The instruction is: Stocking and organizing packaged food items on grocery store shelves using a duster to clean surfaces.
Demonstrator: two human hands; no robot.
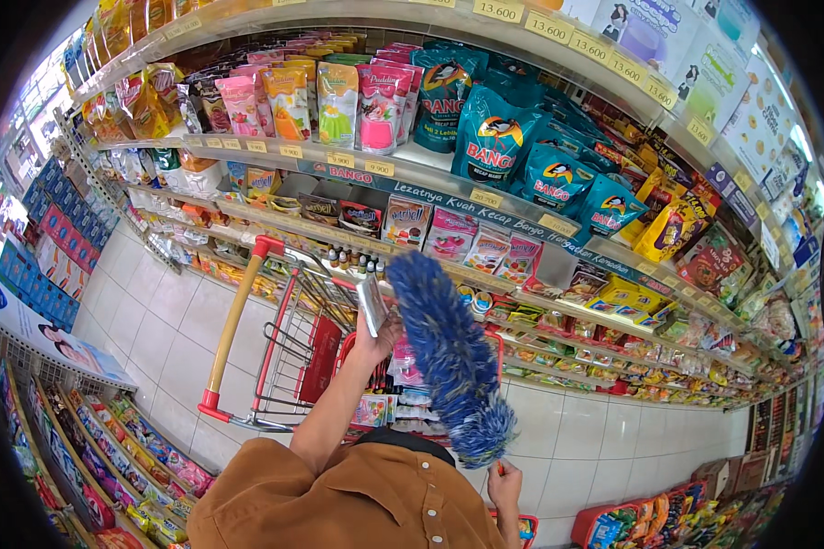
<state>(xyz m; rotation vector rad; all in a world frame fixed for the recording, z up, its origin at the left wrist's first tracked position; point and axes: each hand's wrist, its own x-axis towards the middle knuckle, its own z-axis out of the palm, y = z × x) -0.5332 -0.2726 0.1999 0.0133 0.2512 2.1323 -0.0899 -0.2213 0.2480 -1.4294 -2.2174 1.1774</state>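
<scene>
My left hand [380, 340] is closed round a flat, silvery-white packet [371, 306], held up in front of the lower shelves. What exactly the packet is I cannot make out. Low on the right, my right hand [504, 483] grips the handle end of a fluffy blue feather duster [444, 339]. The duster slants up and left from that hand, and its tip reaches close beside the packet. Behind it, boxes of dessert mix [453, 233] stand on a shelf, partly covered by the duster.
A shopping cart [235, 334] with a yellow-and-red handle stands left of my body. Teal pouches [494, 137] and pudding pouches [336, 105] line the shelf ahead. Behind me on the left is another stocked shelf [110, 457]; a red basket [641, 522] sits on the floor at right.
</scene>
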